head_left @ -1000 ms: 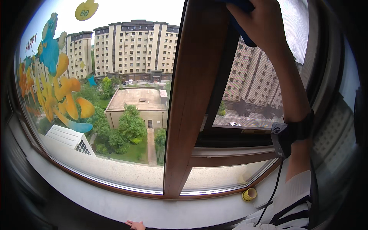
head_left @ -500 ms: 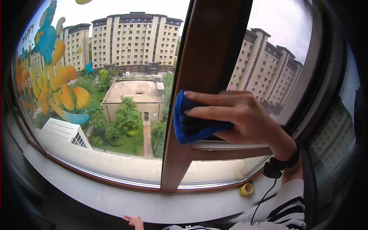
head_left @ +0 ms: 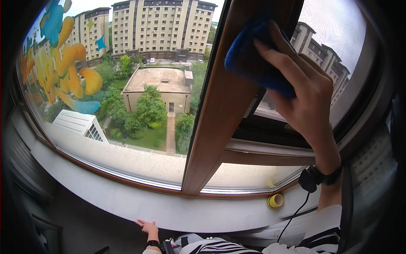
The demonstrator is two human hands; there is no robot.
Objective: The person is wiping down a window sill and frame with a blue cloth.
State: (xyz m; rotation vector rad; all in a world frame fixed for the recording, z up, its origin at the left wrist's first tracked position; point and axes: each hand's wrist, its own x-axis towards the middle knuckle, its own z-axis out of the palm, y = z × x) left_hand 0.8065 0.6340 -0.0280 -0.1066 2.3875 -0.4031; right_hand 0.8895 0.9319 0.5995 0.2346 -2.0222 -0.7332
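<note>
The blue fabric cloth [head_left: 249,57] lies in the right hand's [head_left: 306,89] grasp across the brown wooden window post [head_left: 218,122], long edge slanting down rightward, while the seemingly empty left hand [head_left: 148,227], fingers extended, is well apart at the near edge of the white windowsill [head_left: 182,213].

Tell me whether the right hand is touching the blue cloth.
Touching: the head view shows the right hand with its fingers lying across the blue cloth.
</note>
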